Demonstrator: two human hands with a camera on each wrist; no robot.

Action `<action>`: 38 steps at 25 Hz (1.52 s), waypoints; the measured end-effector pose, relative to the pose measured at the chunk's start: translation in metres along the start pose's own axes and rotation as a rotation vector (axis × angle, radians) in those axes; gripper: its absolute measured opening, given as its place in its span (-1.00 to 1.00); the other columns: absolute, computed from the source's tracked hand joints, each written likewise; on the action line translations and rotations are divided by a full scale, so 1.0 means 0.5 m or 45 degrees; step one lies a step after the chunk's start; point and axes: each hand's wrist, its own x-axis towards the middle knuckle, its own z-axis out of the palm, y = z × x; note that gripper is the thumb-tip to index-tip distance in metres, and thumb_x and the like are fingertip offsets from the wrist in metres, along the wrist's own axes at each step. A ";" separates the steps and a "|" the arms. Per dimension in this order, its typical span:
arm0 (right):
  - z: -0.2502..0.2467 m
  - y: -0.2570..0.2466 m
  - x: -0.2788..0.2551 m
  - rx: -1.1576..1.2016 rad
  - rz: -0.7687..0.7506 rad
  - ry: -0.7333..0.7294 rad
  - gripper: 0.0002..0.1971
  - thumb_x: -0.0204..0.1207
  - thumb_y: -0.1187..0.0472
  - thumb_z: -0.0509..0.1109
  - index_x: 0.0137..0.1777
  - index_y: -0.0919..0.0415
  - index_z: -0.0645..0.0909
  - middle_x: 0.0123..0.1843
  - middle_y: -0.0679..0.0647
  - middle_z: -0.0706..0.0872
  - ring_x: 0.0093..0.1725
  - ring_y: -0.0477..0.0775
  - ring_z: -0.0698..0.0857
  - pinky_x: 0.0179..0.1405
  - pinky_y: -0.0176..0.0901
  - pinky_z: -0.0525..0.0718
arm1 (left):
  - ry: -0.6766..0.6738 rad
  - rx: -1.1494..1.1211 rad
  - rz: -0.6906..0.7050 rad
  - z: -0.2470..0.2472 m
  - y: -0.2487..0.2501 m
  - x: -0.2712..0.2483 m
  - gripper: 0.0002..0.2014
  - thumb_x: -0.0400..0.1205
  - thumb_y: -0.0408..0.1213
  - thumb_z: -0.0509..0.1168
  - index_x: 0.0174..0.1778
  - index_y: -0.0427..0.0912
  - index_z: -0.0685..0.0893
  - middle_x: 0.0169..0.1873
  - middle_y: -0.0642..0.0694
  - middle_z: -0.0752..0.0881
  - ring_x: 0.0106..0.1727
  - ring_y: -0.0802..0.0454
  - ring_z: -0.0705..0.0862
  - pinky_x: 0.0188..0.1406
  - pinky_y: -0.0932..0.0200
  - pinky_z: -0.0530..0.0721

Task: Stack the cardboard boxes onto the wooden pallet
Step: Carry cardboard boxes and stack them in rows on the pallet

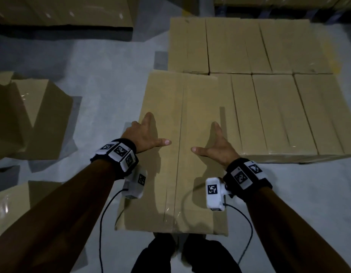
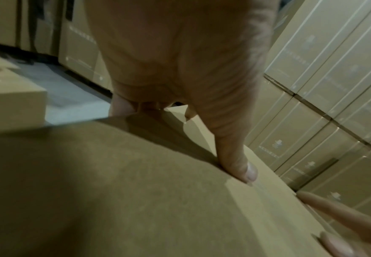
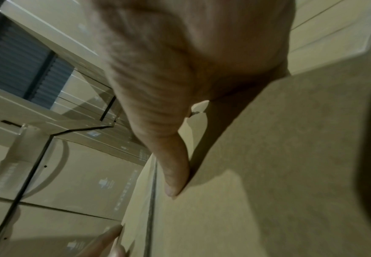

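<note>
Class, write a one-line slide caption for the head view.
Both hands, left and right, rest flat on a long brown cardboard box beside a layer of stacked brown cardboard boxes.

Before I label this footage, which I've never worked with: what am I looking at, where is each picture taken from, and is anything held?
No machine: a person stacking boxes, wearing cameras. The head view looks down from their head. The left hand and right hand press flat, fingers straight, on a large cardboard box; neither hand curls round it. Beyond it lie two rows of stacked boxes on the grey floor; any pallet beneath is hidden. The other two pictures come from wrist cameras, looking along each palm and thumb.
</note>
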 end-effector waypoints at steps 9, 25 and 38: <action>0.070 0.162 0.300 -0.166 -0.052 0.044 0.27 0.28 -0.12 0.72 0.76 -0.26 -0.19 0.76 -0.01 0.20 0.68 0.17 0.28 0.61 0.04 0.35 | 0.067 -0.155 0.030 0.215 -0.074 0.289 0.21 0.36 0.44 0.42 0.74 0.11 -0.19 0.66 -0.38 0.17 0.59 -0.37 0.34 0.46 -0.15 0.44; 0.103 0.299 0.616 -0.430 -0.330 0.378 0.24 0.31 -0.19 0.67 0.77 -0.10 -0.16 0.77 0.10 0.18 0.67 0.27 0.31 0.60 0.11 0.38 | 0.513 -0.415 0.339 0.425 -0.101 0.601 -0.06 0.45 0.30 0.46 0.63 -0.07 0.22 0.55 -0.31 0.38 0.46 -0.33 0.49 0.30 -0.11 0.52; 0.073 0.303 0.607 -0.993 -0.249 0.260 -0.10 0.47 -0.32 0.46 0.69 0.12 0.28 0.64 0.22 0.41 0.54 0.30 0.46 0.49 0.12 0.51 | 0.273 -0.903 0.304 0.415 -0.062 0.668 -0.16 0.62 -0.36 0.46 0.74 -0.09 0.12 0.69 -0.19 0.21 0.64 -0.20 0.29 0.60 -0.08 0.36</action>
